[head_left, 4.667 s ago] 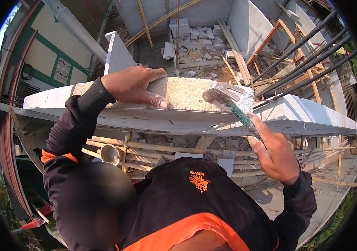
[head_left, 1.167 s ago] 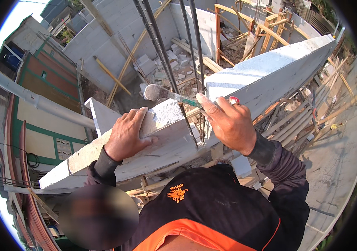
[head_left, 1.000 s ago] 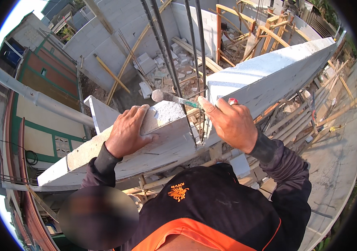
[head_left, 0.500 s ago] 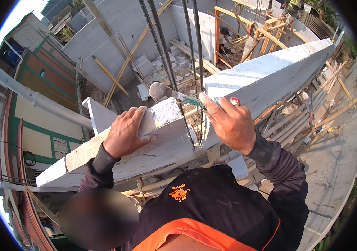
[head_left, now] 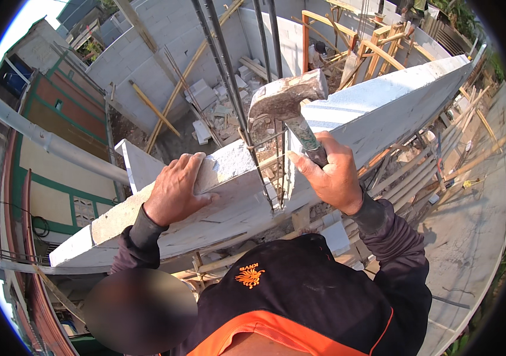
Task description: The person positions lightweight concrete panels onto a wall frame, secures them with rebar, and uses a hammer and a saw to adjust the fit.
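My left hand (head_left: 176,190) lies flat on the top of a white concrete block (head_left: 229,169) that sits on the wall, fingers spread over its near edge. My right hand (head_left: 330,175) is closed around the green handle of a hammer (head_left: 285,98). The worn steel head is raised above the block's right end, close to the upright rebar cage (head_left: 265,166). My dark sleeves and orange-trimmed shirt fill the lower part of the view.
The white wall top (head_left: 383,107) runs away to the upper right. Long rebar rods (head_left: 223,65) rise past the block. Far below lie loose blocks (head_left: 205,98), timber props (head_left: 158,113), wooden scaffolding (head_left: 377,59) and a concrete slab (head_left: 472,225).
The hammer head has lifted from low beside the block's far end to high above it. My left hand has stayed on the block.
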Motion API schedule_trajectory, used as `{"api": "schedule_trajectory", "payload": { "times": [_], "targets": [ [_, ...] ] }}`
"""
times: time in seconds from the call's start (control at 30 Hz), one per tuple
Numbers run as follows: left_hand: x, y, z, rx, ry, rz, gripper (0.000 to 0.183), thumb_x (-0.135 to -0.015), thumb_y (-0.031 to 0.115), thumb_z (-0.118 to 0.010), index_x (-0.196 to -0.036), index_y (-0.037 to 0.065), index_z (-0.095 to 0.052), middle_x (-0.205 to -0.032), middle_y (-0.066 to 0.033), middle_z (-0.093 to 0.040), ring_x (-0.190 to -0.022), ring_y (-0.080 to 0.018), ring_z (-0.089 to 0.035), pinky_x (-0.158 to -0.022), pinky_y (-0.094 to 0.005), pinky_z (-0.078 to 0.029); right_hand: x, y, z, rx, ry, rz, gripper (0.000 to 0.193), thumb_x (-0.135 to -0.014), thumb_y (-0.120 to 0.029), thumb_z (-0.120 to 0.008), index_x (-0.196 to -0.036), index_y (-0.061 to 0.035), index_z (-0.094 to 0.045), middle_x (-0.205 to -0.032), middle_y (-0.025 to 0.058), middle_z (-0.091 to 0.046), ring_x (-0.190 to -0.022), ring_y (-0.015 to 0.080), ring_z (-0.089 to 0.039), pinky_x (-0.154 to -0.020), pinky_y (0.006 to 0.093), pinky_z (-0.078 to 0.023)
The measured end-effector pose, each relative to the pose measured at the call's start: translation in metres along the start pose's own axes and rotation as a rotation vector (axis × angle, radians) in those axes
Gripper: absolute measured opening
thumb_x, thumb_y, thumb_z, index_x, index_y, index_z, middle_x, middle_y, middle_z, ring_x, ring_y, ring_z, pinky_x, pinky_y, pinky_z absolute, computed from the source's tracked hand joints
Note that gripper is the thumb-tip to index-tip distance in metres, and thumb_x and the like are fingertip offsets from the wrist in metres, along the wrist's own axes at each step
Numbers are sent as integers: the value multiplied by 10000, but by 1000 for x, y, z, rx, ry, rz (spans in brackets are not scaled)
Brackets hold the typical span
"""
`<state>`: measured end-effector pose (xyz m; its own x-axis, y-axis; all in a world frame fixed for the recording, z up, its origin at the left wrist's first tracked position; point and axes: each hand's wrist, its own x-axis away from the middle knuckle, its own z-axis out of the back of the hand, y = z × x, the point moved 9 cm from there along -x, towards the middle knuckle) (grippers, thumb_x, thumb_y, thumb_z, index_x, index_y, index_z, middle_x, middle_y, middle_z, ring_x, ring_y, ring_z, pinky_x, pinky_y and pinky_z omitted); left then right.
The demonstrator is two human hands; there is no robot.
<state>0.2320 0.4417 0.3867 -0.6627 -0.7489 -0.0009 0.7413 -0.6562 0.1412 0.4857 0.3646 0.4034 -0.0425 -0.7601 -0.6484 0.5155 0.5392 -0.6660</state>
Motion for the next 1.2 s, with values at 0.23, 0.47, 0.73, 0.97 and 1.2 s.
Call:
{"api": "schedule_trajectory", "payload": {
  "times": [0.23, 0.47, 0.73, 0.97, 1.2],
  "targets": [
    [-1, 6, 3, -34, 22, -27, 838, -723, 369, -837, -1360, -26, -463, -1173, -183, -578, -1080, -363, -596, -934, -446, -474, -60, 17, 6, -568, 29, -330, 365, -942, -151, -675, -1238, 42, -583, -888, 60, -667, -720, 109, -692, -462, 213, -477],
    [-3, 2, 2, -1, -16, 69, 851, -738, 431, -834, -1369, -25, -488, -1230, -206, -589, -1167, -379, -581, -1011, -451, -444, -79, 27, -11, -618, -54, -326, 398, -945, -176, -679, -1264, 42, -582, -981, 99, -694, -744, 116, -689, -486, 221, -475],
    [-2, 5, 1, -24, 44, 54, 830, -740, 415, -830, -1360, -24, -495, -1244, -206, -592, -1179, -379, -578, -1028, -455, -436, -73, 30, -13, -543, -53, -234, 334, -954, -159, -674, -1238, 12, -636, -929, 69, -708, -778, 103, -674, -555, 237, -497],
    [-1, 5, -2, -23, 53, 71, 820, -735, 382, -830, -1362, -21, -489, -1264, -210, -584, -1199, -383, -568, -1055, -452, -420, -71, 28, -9, -451, -124, -254, 326, -948, -201, -693, -1172, 35, -664, -885, 69, -707, -746, 95, -659, -563, 241, -480],
    [-14, 29, 4, -55, 106, -48, 1029, -721, 464, -852, -1466, -61, -372, -1406, -284, -507, -1323, -413, -496, -1127, -457, -374, -77, 27, 2, -469, -39, -215, 270, -938, -178, -705, -1092, 40, -672, -795, 47, -702, -695, 80, -635, -589, 240, -477]
  ]
}}
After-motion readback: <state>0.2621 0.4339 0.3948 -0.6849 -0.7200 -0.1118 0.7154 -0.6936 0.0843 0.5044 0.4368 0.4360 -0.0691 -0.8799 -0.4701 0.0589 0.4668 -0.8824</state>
